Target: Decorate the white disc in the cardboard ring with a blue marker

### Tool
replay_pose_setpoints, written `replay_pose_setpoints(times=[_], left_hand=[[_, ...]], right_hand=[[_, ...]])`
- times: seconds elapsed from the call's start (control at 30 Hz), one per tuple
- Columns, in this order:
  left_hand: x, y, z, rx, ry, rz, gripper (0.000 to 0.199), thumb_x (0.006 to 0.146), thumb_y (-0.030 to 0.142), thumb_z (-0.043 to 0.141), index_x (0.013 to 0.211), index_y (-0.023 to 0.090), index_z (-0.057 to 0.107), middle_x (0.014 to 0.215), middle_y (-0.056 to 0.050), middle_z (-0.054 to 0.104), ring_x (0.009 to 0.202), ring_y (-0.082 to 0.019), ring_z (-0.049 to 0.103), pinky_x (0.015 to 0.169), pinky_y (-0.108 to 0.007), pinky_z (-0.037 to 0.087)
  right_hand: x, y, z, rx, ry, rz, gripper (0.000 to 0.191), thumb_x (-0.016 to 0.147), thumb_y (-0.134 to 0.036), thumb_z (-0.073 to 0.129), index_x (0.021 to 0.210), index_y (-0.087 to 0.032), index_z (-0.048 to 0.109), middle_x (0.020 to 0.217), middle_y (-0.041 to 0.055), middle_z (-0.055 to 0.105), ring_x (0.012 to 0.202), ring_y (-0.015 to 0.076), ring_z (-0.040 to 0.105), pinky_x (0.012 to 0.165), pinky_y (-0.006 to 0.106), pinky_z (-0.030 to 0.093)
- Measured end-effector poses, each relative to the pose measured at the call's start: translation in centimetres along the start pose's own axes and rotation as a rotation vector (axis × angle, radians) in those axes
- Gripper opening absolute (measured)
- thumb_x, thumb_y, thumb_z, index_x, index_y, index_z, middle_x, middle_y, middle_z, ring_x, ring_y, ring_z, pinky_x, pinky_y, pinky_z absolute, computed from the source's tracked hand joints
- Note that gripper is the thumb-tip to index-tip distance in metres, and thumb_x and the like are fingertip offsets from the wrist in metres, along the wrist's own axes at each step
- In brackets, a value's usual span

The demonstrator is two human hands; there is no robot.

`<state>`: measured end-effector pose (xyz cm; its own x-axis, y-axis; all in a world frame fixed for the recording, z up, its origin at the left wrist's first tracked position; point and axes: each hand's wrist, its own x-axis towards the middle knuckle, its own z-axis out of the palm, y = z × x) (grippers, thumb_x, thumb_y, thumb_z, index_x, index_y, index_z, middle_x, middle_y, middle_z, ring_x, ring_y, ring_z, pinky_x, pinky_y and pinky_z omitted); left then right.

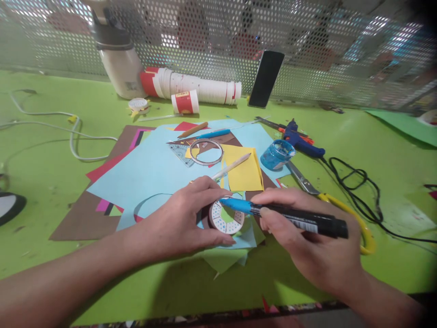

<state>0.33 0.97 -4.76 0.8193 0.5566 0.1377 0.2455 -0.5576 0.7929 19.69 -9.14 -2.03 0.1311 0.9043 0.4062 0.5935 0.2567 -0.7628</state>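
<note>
My left hand (191, 214) is closed around the left side of a white ring (235, 226), thumb below and fingers above. Dark lines divide the ring's face into sections, several of them filled with small blue dots. In my right hand (314, 241) is a marker (290, 216) with a black barrel and a blue front end. Its tip rests at or just over the ring's upper edge; contact is hard to make out. Under the ring lie light blue paper (129, 177) and green paper (225, 259).
Behind my hands are a yellow paper pad (242, 171), a white pencil (234, 165), a clear hoop (194, 159) and a blue paint jar (277, 155). Right of them are a blue glue gun (300, 141) and yellow-handled scissors (368, 237). Stacked paper cups (201, 89) and a phone (266, 77) stand farther back.
</note>
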Motion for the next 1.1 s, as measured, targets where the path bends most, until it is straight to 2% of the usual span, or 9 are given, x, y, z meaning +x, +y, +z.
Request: replay_pose_setpoints(times=[0.2,0.47,0.6,0.97,1.1], left_hand=[[-0.03,0.00,-0.06,-0.013,-0.015,0.000,0.055,0.074,0.034,0.082,0.123,0.015,0.064,0.110,-0.009,0.057,0.098,-0.022,0.060,0.088,-0.037,0.052],[-0.01,0.02,-0.01,0.009,-0.028,-0.003,0.055,0.074,0.032,0.082,0.123,0.012,0.065,0.112,-0.011,0.058,0.102,-0.024,0.059,0.092,-0.039,0.051],[0.07,-0.22,-0.08,0.018,-0.014,0.013,0.053,0.074,0.035,0.082,0.120,0.014,0.066,0.111,-0.010,0.059,0.101,-0.024,0.059,0.091,-0.040,0.051],[0.30,-0.07,-0.19,0.025,-0.042,-0.001,0.049,0.074,0.037,0.082,0.116,0.017,0.068,0.108,-0.009,0.061,0.102,-0.024,0.059,0.091,-0.039,0.051],[0.32,-0.07,-0.38,-0.007,-0.045,-0.011,0.049,0.073,0.034,0.082,0.117,0.017,0.067,0.109,-0.008,0.061,0.100,-0.023,0.060,0.090,-0.038,0.051]], right_hand=[[-0.05,0.12,0.12,0.021,0.016,0.003,0.008,0.082,-0.020,0.071,0.089,-0.024,0.071,0.067,-0.0078,0.069,0.051,0.0038,0.060,0.050,0.011,0.048],[-0.18,0.25,0.45,0.042,0.045,-0.005,0.006,0.081,-0.023,0.074,0.087,-0.022,0.072,0.064,-0.0058,0.069,0.050,0.0064,0.060,0.048,0.015,0.049],[-0.19,0.27,0.40,0.021,0.018,-0.020,0.007,0.081,-0.023,0.075,0.087,-0.022,0.072,0.071,-0.0046,0.073,0.054,0.0073,0.063,0.051,0.016,0.051],[0.01,0.31,0.42,0.028,-0.009,0.056,0.008,0.080,-0.020,0.072,0.087,-0.025,0.072,0.066,-0.0076,0.070,0.049,0.0048,0.060,0.046,0.013,0.048],[-0.16,0.42,0.33,0.030,0.046,0.076,0.008,0.081,-0.020,0.072,0.086,-0.026,0.074,0.064,-0.0068,0.069,0.051,0.0061,0.061,0.049,0.014,0.049]])
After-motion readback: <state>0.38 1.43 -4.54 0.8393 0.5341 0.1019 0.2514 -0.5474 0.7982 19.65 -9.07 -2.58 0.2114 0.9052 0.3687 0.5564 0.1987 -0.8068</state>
